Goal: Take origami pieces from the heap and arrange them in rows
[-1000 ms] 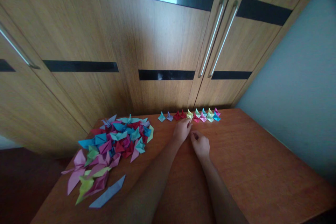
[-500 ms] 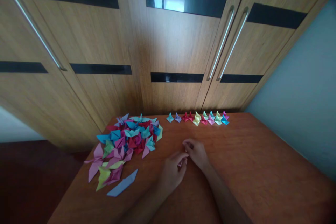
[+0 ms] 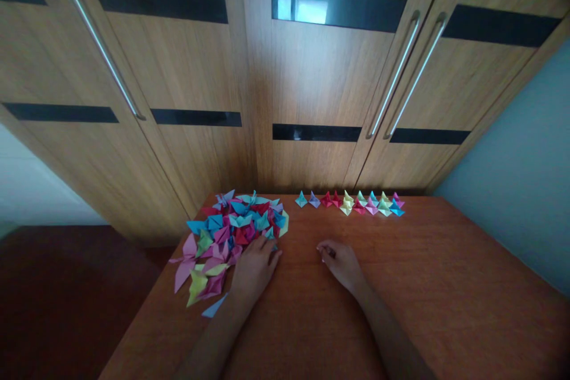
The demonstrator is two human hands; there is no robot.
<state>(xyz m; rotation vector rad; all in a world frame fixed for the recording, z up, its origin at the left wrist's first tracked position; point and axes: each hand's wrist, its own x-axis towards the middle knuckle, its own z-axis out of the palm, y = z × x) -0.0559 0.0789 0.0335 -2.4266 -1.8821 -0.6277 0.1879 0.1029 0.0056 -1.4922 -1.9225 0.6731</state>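
A heap of folded coloured paper pieces [image 3: 231, 228] lies on the left of the wooden table [image 3: 445, 291]. My left hand [image 3: 255, 264] rests at the heap's right edge, fingers stretched over the nearest pieces. My right hand [image 3: 341, 261] lies on the bare wood near the middle, fingers curled in loosely; whether it holds anything is hidden. A row of small folded paper shapes [image 3: 351, 202] in blue, purple, red, yellow, green and pink stands along the table's far edge.
Wooden wardrobe doors [image 3: 312, 83] with long metal handles and dark glass strips rise right behind the table. A pale blue-grey wall [image 3: 525, 166] runs along the right side. A blue paper strip [image 3: 214, 307] lies by my left wrist. Dark floor lies to the left.
My left hand has left the far row, drawn back beside the right hand, then swung left onto the heap. My right hand pulled back a little. The view has shifted leftward.
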